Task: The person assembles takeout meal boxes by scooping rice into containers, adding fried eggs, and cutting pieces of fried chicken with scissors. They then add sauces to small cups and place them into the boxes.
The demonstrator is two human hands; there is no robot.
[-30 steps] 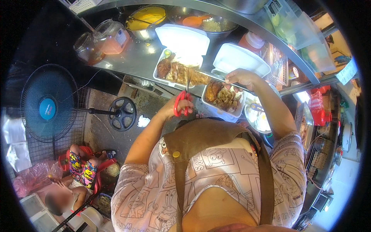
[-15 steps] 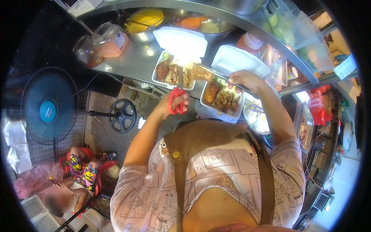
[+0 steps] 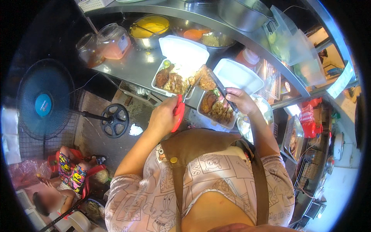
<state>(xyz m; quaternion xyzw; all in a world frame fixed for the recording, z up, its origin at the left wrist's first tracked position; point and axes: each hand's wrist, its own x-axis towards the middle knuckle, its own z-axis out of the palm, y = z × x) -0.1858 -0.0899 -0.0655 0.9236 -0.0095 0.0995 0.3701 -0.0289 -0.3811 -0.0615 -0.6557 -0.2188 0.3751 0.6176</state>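
My left hand (image 3: 162,116) is closed round red-handled scissors (image 3: 179,113), their blades angled up to the right against a browned piece of fried meat (image 3: 205,78). Dark-handled tongs (image 3: 223,89) in my right hand (image 3: 240,101) grip that piece above the gap between two open white takeaway boxes. The left takeaway box (image 3: 181,49) contains a browned chicken piece (image 3: 164,76), cut meat slices (image 3: 176,82) and a green slice. In the right takeaway box (image 3: 239,75) are another browned piece (image 3: 210,101) and cut meat (image 3: 221,113), partly covered by my right hand.
Behind the boxes stand a bowl of yellow sauce (image 3: 150,31), a wide pan with an orange scoop (image 3: 193,34), and jars (image 3: 114,40). A steel shelf (image 3: 247,36) arches overhead. At left are a standing fan (image 3: 45,99) and a seated person (image 3: 69,174).
My left hand has turned, and the scissors now slant right with their blades at the meat. In the tongs, the meat has swung from nearly level to more upright.
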